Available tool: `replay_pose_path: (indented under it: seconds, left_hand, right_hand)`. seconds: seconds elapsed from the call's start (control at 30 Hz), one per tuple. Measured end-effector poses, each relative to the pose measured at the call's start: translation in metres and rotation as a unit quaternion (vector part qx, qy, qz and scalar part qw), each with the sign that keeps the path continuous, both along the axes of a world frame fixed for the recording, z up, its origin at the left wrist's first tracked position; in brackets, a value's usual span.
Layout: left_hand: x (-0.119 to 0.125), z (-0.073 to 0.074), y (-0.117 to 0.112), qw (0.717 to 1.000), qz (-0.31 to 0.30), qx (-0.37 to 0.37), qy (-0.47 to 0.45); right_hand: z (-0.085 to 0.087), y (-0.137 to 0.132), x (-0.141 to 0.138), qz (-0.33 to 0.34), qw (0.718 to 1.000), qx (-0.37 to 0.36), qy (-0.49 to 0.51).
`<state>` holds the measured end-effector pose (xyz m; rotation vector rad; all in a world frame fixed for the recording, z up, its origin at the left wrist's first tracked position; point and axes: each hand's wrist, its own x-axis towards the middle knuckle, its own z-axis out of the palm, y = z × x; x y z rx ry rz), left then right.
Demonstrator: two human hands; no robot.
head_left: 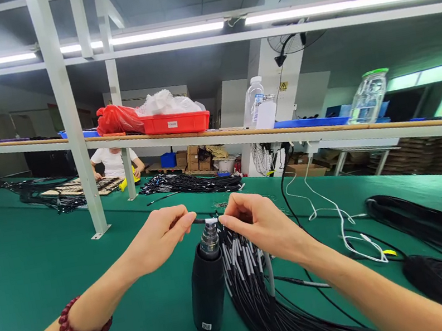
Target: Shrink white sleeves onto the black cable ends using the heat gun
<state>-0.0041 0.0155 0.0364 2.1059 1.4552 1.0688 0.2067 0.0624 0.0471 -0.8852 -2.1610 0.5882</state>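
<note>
My left hand [168,235] pinches a thin black cable [199,221] between thumb and fingers. A white sleeve [211,221] sits on that cable, and my right hand [256,222] pinches it at the sleeve's right end. Directly below the sleeve is the metal nozzle of a black heat gun [209,292], which stands upright on the bench, nozzle up. Whether the sleeve touches the nozzle I cannot tell. Beneath my right hand lies a large bundle of black cables [263,294] with grey and white sleeves near their ends.
Coiled black cables [437,242] and white charging wires [343,224] lie to the right. A further cable pile [192,182] rests behind my hands. Overhead runs a shelf [233,136] with a red bin [175,123], bottles and a jar. Across the bench sits a person [115,163].
</note>
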Motion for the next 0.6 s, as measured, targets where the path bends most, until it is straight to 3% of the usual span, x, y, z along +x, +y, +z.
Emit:
replay_pose_path:
  seconds: [0.6]
  left_hand:
    - [0.002, -0.005, 0.012, 0.999, -0.003, -0.012, -0.031]
  right_hand:
    - [-0.003, 0.01, 0.0, -0.013, 1.0, -0.008, -0.01]
